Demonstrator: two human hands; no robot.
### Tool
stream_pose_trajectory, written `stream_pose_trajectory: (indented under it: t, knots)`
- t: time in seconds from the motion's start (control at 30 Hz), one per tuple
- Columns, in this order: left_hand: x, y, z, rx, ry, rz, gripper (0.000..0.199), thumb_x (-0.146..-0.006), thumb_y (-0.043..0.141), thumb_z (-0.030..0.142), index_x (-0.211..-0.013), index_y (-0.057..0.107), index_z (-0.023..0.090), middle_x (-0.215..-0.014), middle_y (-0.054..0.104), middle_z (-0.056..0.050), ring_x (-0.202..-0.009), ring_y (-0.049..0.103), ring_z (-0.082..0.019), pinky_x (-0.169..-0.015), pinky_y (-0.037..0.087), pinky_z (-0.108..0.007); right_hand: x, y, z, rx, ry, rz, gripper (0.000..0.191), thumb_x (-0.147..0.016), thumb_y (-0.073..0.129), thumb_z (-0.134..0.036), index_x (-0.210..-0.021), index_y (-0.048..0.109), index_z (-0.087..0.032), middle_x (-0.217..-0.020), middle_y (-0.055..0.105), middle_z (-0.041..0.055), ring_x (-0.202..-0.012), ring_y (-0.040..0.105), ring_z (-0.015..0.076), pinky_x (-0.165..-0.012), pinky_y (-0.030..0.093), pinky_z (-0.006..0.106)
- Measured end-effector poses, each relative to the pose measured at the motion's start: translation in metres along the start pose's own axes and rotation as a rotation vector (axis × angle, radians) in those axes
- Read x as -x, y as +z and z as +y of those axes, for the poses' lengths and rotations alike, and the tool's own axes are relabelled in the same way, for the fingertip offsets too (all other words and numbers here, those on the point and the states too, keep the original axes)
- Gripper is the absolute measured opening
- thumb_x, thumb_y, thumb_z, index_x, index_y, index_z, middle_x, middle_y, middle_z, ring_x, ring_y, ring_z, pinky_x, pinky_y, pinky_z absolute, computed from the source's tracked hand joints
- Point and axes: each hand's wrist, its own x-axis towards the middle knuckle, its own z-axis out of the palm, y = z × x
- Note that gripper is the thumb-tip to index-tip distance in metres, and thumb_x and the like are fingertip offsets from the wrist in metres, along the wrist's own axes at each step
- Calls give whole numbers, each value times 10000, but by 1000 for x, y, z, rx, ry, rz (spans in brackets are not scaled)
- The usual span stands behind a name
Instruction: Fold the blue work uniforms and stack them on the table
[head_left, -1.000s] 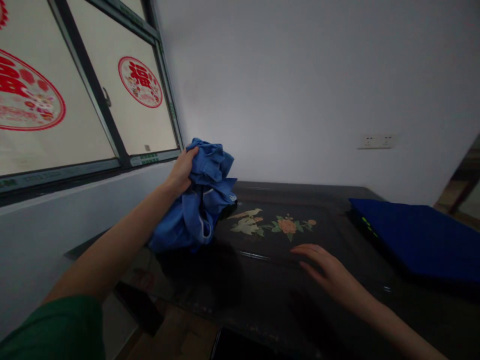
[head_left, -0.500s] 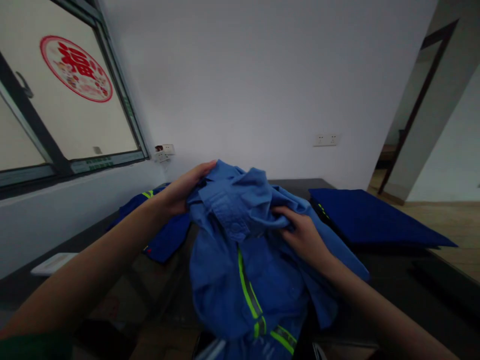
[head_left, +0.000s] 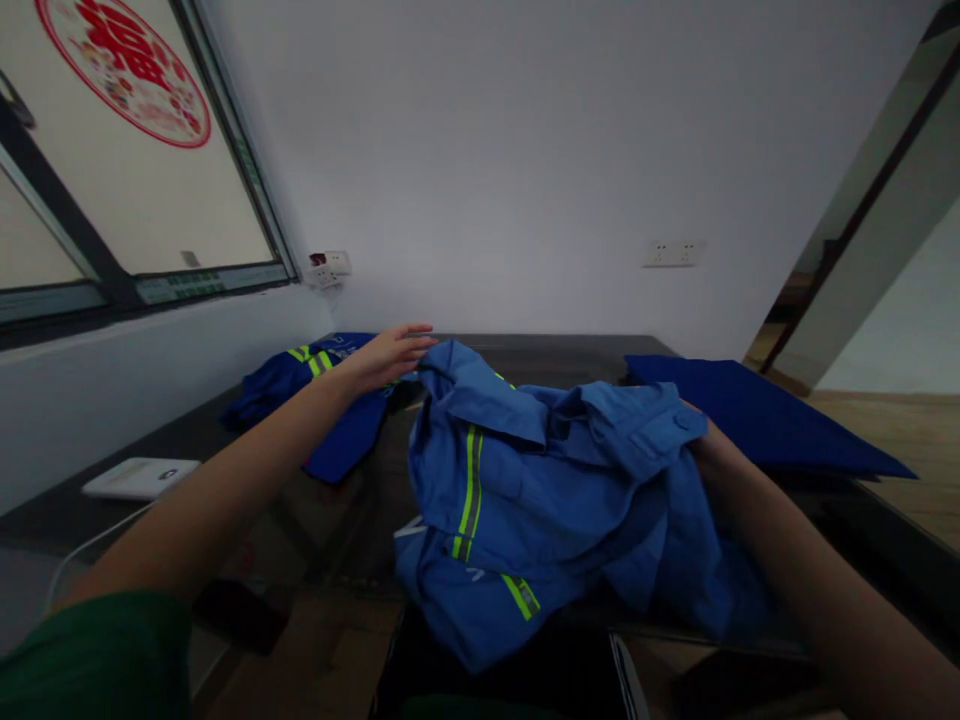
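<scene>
- The left hand (head_left: 388,358) is open, its fingers stretched out and slightly parted, with their tips at the upper left corner of the jacket (head_left: 555,490); whether they touch it is unclear.
- The right hand (head_left: 699,428) is mostly hidden behind the jacket's upper right part, so I cannot tell whether it pinches the cloth.
- The jacket, lighter blue with yellow-green and grey stripes, lies between the hands and below them, rumpled, its lower part reaching over the near edge of the table (head_left: 517,350).
- Left of the left hand and below it is a dark blue garment (head_left: 346,432) with similar stripes, partly behind the forearm.
- Beyond the right hand, to its right, a dark blue cloth (head_left: 750,415) lies flat on the table.
- Well to the left of the left hand and lower down sits a white device (head_left: 142,478), a cable (head_left: 97,543) beside it.
- Above the left hand, to its left, are a socket block (head_left: 330,265) and a window with a red sticker (head_left: 131,65).
- Above the right hand, a double socket (head_left: 673,254) is on the wall (head_left: 495,170).
</scene>
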Motion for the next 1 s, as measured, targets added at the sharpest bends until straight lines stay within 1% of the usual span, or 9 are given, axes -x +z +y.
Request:
stream_pose_trajectory:
  t: [0.13,0.3,0.4,0.5,0.6,0.7,0.77,0.87,1.0]
  knots:
    - [18,-10,-43,-268,-57,-38,499,-767,682,350,-1199,544,141,-1123,640,-68,-953,597,-166,-782,476,-260,-9,-41,27,370,128,-148,316,-658,647,-456,-841,711,-207,-936,744,92,-931,674,335,-886,515,465]
    - [86,-25,-96,-464,-471,-482,444,-709,646,574,-735,644,131,-668,678,-62,-605,645,-193,-576,489,-280,-10,-94,31,778,54,-403,358,-653,645,-426,-922,748,-214,-999,735,91,-981,662,327,-916,495,443]
    - [128,-16,-113,-391,-687,-702,503,-734,598,642,-804,656,147,-695,705,-81,-564,656,-197,-533,494,-286,-12,-103,4,903,17,-435,534,-605,714,-327,-1130,705,-232,-1040,718,125,-944,675,306,-801,538,382]
    - [152,5,-116,-236,-662,-705,503,-715,652,631,-860,654,149,-801,720,-83,-651,680,-188,-609,525,-287,-24,-64,-31,988,-104,-408,655,-630,736,-391,-1257,626,-235,-1120,691,130,-994,657,317,-841,531,423]
    - [158,31,-115,-5,-578,-583,474,-687,744,533,-961,641,160,-966,700,-72,-857,679,-191,-767,532,-296,-41,15,-51,1042,-198,-408,559,-813,580,-494,-1294,585,-209,-1125,690,121,-1003,655,293,-868,518,418]
    - [158,57,-119,282,-508,-398,532,-669,808,399,-1112,576,217,-1103,651,-45,-1004,635,-190,-880,504,-331,-53,98,-44,1140,-221,-334,626,-882,498,-541,-1402,458,-193,-1217,646,147,-1100,612,312,-916,479,424]
    - [159,72,-125,442,-491,-288,543,-680,805,378,-1136,544,245,-1121,636,-32,-1001,631,-189,-883,501,-359,-56,136,-26,1208,-189,-398,764,-839,590,-526,-1477,323,-200,-1290,596,169,-1155,578,336,-925,468,431]
    - [156,87,-129,532,-479,-153,535,-663,810,376,-1109,547,242,-1046,658,-30,-929,649,-196,-829,512,-355,-55,160,4,1247,-172,-514,775,-832,627,-265,-1504,248,-193,-1328,563,181,-1168,573,320,-924,470,403]
    - [135,72,-114,440,-324,58,498,-666,776,345,-1103,577,215,-995,689,-34,-915,659,-202,-829,510,-311,-60,132,13,1148,-205,-334,587,-813,433,-39,-1374,482,-206,-1272,618,125,-1116,610,270,-934,467,390]
